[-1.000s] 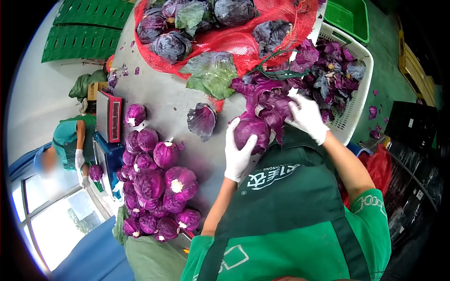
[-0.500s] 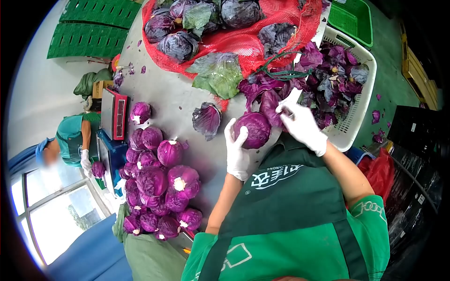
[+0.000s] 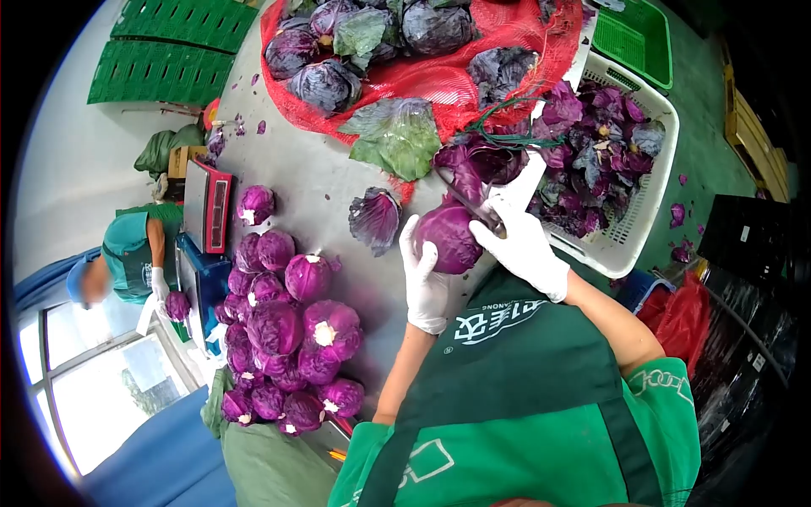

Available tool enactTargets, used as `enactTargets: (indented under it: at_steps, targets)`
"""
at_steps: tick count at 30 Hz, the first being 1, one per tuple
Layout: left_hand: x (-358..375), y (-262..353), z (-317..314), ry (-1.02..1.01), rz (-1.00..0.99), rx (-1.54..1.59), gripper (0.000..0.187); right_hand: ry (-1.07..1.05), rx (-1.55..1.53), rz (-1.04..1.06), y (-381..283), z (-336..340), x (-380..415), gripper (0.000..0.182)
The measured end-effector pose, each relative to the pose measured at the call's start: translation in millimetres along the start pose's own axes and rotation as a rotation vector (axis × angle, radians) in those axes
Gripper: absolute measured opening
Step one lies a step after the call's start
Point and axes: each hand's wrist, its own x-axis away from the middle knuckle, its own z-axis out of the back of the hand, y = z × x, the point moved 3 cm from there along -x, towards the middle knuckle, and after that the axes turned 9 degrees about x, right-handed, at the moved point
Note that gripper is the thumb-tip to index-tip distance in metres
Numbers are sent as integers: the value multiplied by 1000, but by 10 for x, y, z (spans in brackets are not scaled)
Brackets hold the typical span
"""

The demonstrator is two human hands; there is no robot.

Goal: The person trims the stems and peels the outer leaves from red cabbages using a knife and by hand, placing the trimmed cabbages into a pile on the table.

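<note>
Cabbage [image 3: 448, 241], quantity one, sits in the left hand [image 3: 425, 275], in front of the apron [image 3: 507, 363]; fingers and thumb close around its left side. The right hand [image 3: 522, 247] grips one dark knife-like tool [image 3: 459, 195] at the upper right of the head; the glove conceals most of the handle, and the tip is hard to make out. Two loose leaves lie on the table [image 3: 317, 194]: one green leaf [image 3: 393, 139], one purple leaf [image 3: 375, 220]. One pile of trimmed heads [image 3: 272, 328] shows more than twelve; overlap prevents an exact count. One red mesh bag [image 3: 422, 78], holding several heads, is cut off at the upper edge. One white basket [image 3: 623, 241] contains leaf scraps [image 3: 604, 135], too tangled to count. One co-worker [image 3: 127, 258] stands at far left, face blurred.
</note>
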Motion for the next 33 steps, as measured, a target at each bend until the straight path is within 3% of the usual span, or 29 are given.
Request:
enactTargets:
  at_steps: [4,6,8,9,10,11,14,15,16,17,18,19,20,21,22,24,25,26,28,31,33]
  targets:
    - [-24,99,-30,-75,-157,-179,68,31,34,94,22,-3,-1,15]
    - [27,151,-42,-73,-106,-52,66,216,60,122,107,113,-72,13]
    - [21,155,68,-19,46,412,62,287,238,77,400,409,-269,11]
    - [40,178,53,16,68,410,65,440,201,130,444,619,-372,13]
    - [60,201,38,51,89,409,68,273,364,-145,777,822,-491,16]
    - [77,270,13,15,-113,-233,77,477,632,51,992,966,-538,18]
    - [-13,176,130,104,-285,-781,104,597,467,109,402,1152,-480,21]
    - [-91,-3,309,84,-2,-102,93,473,390,254,290,1074,-469,23]
    - [-120,-54,255,3,229,426,91,323,236,287,104,908,-425,29]
    - [-130,-101,201,48,499,922,88,140,44,260,-34,743,-375,38]
    - [-132,-45,97,44,499,924,88,-63,-116,171,-182,595,-313,47]
    - [-109,-19,-28,25,640,1021,91,-153,-137,145,-120,404,-290,51]
    - [-71,4,-117,7,780,1117,95,-136,-131,199,-137,264,-263,55]
    - [-33,33,-139,-38,829,1021,92,-190,-272,117,-117,149,-266,55]
    - [-34,59,-143,-41,821,1026,92,-243,-412,34,-112,80,-276,55]
    - [-77,138,-76,-57,502,532,81,-310,-528,-36,-146,62,-266,53]
    - [-98,155,-100,-58,394,511,64,-372,-524,-179,-135,38,-244,52]
    - [-110,97,-65,-55,389,515,64,-433,-517,-325,-117,1,-209,50]
    - [-136,119,33,119,21,102,53,-377,-557,-264,-261,-53,-196,50]
    - [-86,134,23,89,-79,9,46,-430,-582,-372,-439,-4,-193,55]
    - [-81,168,-5,79,-156,-86,47,-449,-583,-310,-364,-31,-186,56]
